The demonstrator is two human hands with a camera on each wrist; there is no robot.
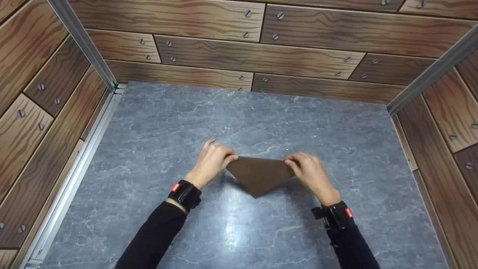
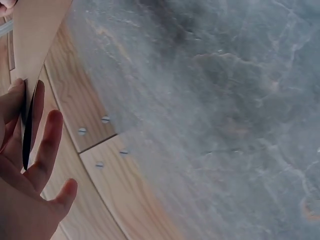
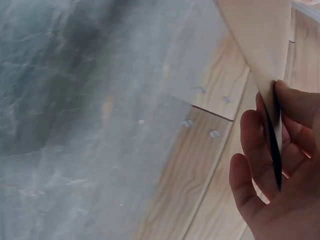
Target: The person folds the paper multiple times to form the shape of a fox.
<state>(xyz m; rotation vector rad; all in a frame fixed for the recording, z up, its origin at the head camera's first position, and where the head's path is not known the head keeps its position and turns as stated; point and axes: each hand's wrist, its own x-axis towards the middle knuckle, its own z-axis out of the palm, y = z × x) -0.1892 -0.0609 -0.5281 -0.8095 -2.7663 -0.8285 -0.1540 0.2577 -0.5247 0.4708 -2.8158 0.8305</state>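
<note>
Between pinching left hand (image 1: 212, 161) and right hand (image 1: 310, 173) stretches a brown sheet (image 1: 261, 172), head view alone showing its tip (image 1: 255, 193).

black sleeves (image 1: 155, 233), red-tagged black wristbands (image 1: 185, 194)

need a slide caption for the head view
Left hand and right hand pinch a brown sheet over a grey table.

A folded brown sheet (image 1: 258, 173) (roughly triangular, near corner pointed) is held at both ends
</note>
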